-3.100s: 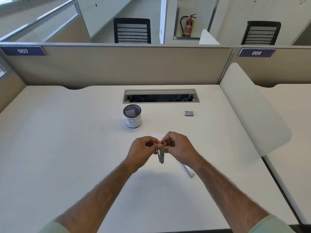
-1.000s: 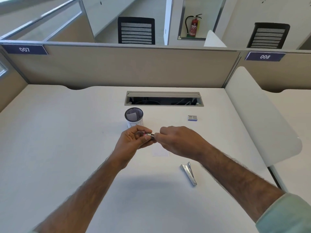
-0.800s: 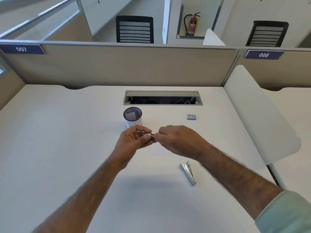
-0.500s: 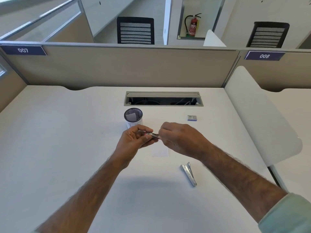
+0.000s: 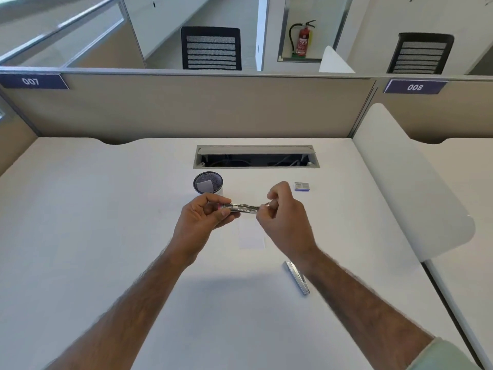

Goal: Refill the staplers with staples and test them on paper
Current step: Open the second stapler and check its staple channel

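The white desk (image 5: 106, 236) sat in a beige-partitioned office cubicle, with a black mesh pen cup (image 5: 208, 182) near its middle. Above a small white slip of paper (image 5: 252, 237), the small silver stapler with a pink end (image 5: 241, 207) was held off the surface, its long axis running left to right between the hands. The left hand (image 5: 202, 218) was curled round the pink end; the right hand (image 5: 285, 213) pinched the opposite metal end, though whether that was the pusher or a staple strip was too blurred to tell. The small blue-and-white staple box (image 5: 301, 186) lay just beyond the right hand, the nearer one to reach it. A second all-silver stapler (image 5: 297, 277) lay beside the right forearm.
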Motion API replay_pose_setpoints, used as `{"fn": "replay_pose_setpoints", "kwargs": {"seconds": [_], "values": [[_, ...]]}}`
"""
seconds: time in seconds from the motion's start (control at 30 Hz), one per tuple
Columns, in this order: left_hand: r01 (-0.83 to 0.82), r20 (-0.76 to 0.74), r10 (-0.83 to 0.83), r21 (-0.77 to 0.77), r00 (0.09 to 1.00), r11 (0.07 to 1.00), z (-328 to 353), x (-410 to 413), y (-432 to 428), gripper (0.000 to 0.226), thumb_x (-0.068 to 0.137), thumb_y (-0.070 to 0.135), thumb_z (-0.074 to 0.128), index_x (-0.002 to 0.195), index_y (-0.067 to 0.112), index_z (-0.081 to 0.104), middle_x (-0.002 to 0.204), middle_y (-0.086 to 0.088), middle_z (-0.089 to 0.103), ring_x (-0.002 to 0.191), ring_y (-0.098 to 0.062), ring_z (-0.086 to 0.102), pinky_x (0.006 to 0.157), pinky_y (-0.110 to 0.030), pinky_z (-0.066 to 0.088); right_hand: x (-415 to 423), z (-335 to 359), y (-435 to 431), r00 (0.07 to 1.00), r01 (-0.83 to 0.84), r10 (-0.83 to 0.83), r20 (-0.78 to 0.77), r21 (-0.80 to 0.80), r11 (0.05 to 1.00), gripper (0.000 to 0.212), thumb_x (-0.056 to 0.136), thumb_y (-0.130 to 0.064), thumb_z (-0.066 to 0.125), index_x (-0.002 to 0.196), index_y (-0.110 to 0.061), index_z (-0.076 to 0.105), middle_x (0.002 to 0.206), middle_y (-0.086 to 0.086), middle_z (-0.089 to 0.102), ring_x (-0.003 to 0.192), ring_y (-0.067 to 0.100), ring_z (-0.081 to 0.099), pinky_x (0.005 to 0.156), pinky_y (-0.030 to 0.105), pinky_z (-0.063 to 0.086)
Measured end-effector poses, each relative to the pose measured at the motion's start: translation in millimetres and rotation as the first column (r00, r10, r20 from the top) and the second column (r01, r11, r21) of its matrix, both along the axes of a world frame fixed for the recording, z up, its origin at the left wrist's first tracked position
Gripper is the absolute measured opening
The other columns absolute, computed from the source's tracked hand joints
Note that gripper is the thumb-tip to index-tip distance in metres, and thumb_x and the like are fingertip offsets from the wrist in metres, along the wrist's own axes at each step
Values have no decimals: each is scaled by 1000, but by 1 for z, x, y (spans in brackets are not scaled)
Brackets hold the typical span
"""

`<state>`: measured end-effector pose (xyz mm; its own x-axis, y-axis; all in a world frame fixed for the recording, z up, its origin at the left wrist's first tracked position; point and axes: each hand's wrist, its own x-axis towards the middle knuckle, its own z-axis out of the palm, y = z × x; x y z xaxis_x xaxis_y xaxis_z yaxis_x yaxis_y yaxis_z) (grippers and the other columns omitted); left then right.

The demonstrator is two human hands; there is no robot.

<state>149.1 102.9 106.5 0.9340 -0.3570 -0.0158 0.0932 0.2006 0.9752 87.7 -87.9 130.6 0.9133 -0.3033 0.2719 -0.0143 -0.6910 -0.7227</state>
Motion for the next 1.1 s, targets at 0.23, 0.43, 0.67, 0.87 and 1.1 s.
{"fn": "replay_pose_setpoints", "kwargs": {"seconds": [0.23, 0.43, 0.67, 0.87, 1.1], "values": [[-62, 134, 50, 87, 990, 994, 3, -5, -9, 23, 96, -5, 64, 98, 17, 73, 88, -20, 73, 96, -29, 78, 87, -29, 61, 0, 1, 22, 951, 304, -187, -247, 626, 719, 17, 93, -17, 58, 82, -4, 61, 71, 13, 71, 51, 24, 71, 51, 35, 60], [-142, 350, 48, 247, 936, 958, 7, -12, -11, 30, 94, 3, 69, 98, 32, 72, 93, 3, 80, 93, -15, 78, 85, -24, 61, -3, 5, 26, 958, 279, -185, -220, 860, 426, 19, 101, -10, 54, 96, 4, 65, 79, 19, 72, 63, 29, 74, 62, 32, 63], [-333, 818, -136, 371, 558, 867, 15, -29, -12, 25, 96, 8, 63, 116, 24, 65, 113, 10, 71, 95, -9, 71, 76, -33, 61, -7, 7, 33, 981, 83, -180, -73, 995, 51, 23, 105, -11, 48, 102, 1, 67, 93, 21, 76, 83, 30, 74, 72, 35, 61], [-475, 888, -394, 459, 237, 750, 20, -34, -5, 41, 93, -2, 63, 129, 16, 54, 126, -11, 69, 77, -36, 70, 46, -40, 56, -5, 15, 38, 984, -45, -175, 7, 976, -213, 27, 106, -10, 43, 111, 8, 63, 95, 25, 74, 89, 33, 74, 78, 37, 62], [-518, 872, -455, 478, 181, 709, 36, -38, -4, 41, 90, -1, 63, 127, 13, 54, 121, -17, 71, 71, -36, 68, 45, -36, 55, -5, 19, 36, 992, -67, -117, 38, 965, -253, 28, 106, -12, 45, 114, 7, 65, 101, 25, 74, 93, 32, 75, 81, 39, 62]]}}
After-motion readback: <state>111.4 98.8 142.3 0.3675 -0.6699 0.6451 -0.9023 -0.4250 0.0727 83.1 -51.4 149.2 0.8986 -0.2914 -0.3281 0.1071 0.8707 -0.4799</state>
